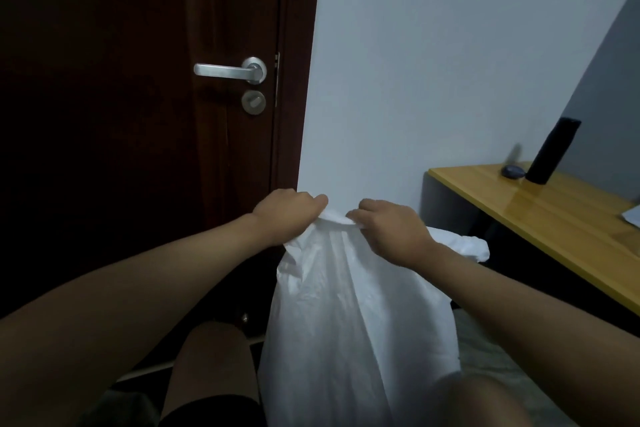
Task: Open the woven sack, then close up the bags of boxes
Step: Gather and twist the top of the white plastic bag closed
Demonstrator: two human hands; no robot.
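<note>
The white bag (353,315) stands upright between your knees, tall and loosely filled, its top drawn up into a narrow bunch in front of the pale wall (433,62). What is inside cannot be seen through the plastic, and whether this is the woven sack or one of the bags of boxes is hard to tell; the gathered neck suggests you are working the mouth of it.

Your left hand (287,215) is curled tight on the left side of the bunched top, and your right hand (391,232) pinches the right side, the two hands close together with only a short strip of rolled edge between them. Both are gripping the bag, neither is loose.

To do this step well, keep the neck pulled upward so the body hangs straight and the contents settle. If you are closing it, twist the gathered top before tying, and keep one hand holding while the other shifts. If opening, separate the two edges evenly rather than tearing at one side.

Another white bag (464,246) lies behind, just under the edge of the wooden table (519,204), which carries a dark cylinder (552,151). The dark door (138,114) is to your left.
</note>
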